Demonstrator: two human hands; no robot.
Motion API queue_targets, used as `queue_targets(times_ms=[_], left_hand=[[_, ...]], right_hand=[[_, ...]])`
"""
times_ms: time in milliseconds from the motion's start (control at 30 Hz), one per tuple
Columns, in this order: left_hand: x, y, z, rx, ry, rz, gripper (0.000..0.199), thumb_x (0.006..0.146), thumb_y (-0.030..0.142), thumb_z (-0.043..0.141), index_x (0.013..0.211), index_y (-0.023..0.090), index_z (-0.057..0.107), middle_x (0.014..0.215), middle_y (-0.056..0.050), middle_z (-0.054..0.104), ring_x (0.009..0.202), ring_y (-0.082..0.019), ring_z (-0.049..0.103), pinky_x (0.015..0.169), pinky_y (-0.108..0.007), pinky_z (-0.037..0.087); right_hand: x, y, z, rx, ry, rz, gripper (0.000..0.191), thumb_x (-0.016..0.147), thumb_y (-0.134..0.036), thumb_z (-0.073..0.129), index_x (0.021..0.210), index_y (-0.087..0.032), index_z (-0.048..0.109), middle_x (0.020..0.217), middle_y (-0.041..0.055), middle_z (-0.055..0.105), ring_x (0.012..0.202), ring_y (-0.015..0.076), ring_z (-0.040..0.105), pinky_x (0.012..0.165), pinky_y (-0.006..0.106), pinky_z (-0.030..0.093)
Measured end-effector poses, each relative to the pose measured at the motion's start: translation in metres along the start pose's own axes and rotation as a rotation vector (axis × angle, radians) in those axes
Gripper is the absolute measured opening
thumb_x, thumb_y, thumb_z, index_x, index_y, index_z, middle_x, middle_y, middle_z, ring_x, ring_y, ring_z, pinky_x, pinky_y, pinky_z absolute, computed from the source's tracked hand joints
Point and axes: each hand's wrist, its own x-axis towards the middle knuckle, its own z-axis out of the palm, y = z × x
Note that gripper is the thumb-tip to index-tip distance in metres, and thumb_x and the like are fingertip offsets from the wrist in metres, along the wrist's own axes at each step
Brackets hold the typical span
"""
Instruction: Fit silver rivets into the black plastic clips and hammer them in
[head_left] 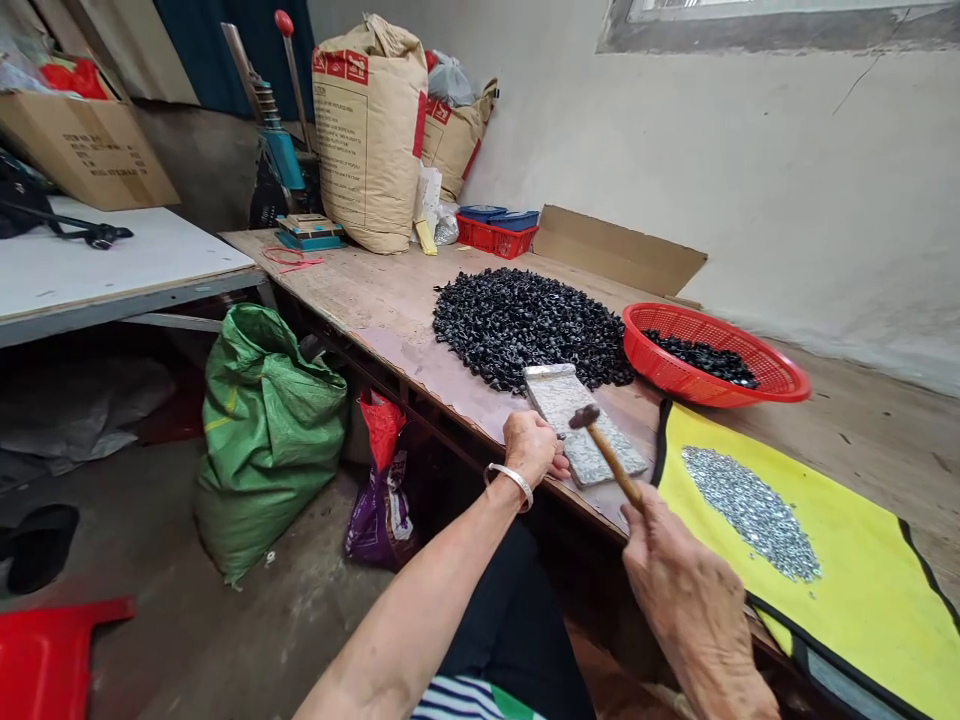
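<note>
My right hand (679, 570) is wrapped round the wooden handle of a small hammer (611, 455), its dark head raised over a worn grey metal plate (589, 420). At the plate's near left edge my left hand (531, 448), with a bangle on the wrist, is closed in a pinch. A small black part (561, 437) peeks out at its fingertips, mostly hidden by them. Just beyond the plate lies a big heap of small black parts (529, 320). To the right, a pile of small shiny metal pieces (750, 510) rests on a yellow cloth (862, 560) with black edging.
A red plastic basket (787, 375) holds more black parts. Behind stand paper sacks (367, 140), a teal hand press (281, 160) and a red tray (495, 238) with blue boxes. Below the bench's left edge are a green sack (266, 440) and a purple bag (381, 510).
</note>
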Motion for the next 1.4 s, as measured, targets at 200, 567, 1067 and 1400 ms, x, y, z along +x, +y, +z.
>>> queue_targets(times_ms=[200,567,1067,1400], left_hand=[[-0.001,0.002,0.0,-0.003,0.007,0.001,0.016,0.062,0.003,0.052,0.059,0.017,0.045,0.031,0.005,0.045,0.029,-0.013,0.05,0.035,-0.026,0.049],[-0.022,0.0,-0.02,-0.051,-0.094,0.154,0.019,0.057,0.002,0.057,0.061,0.017,0.046,0.039,0.009,0.045,0.029,-0.009,0.047,0.036,-0.024,0.048],[-0.106,-0.006,-0.065,0.042,-0.177,0.327,0.003,0.061,0.013,0.064,0.06,0.016,0.063,0.055,0.003,0.059,0.039,-0.009,0.053,0.039,-0.019,0.043],[-0.11,-0.009,-0.068,-0.105,-0.262,0.332,0.005,0.061,0.016,0.07,0.062,0.016,0.065,0.058,0.001,0.064,0.042,-0.01,0.056,0.043,-0.021,0.045]], right_hand=[[-0.003,-0.006,0.003,0.005,-0.114,0.094,0.028,0.087,-0.02,0.043,0.106,-0.011,0.062,0.066,0.0084,0.067,0.046,0.0192,0.059,0.043,0.027,0.031],[0.046,0.014,0.029,0.552,-0.568,0.467,0.018,0.082,-0.028,0.042,0.077,-0.017,0.056,0.057,0.0021,0.058,0.047,0.0158,0.055,0.047,0.026,0.039],[0.012,-0.023,-0.028,1.66,-0.708,0.534,0.025,0.069,-0.028,0.065,0.091,-0.016,0.065,0.072,0.0004,0.061,0.056,0.0099,0.048,0.051,0.023,0.039],[0.002,-0.041,-0.05,1.674,-0.439,0.675,0.018,0.065,-0.026,0.071,0.082,-0.018,0.068,0.069,0.0004,0.065,0.058,0.0125,0.059,0.053,0.023,0.049]])
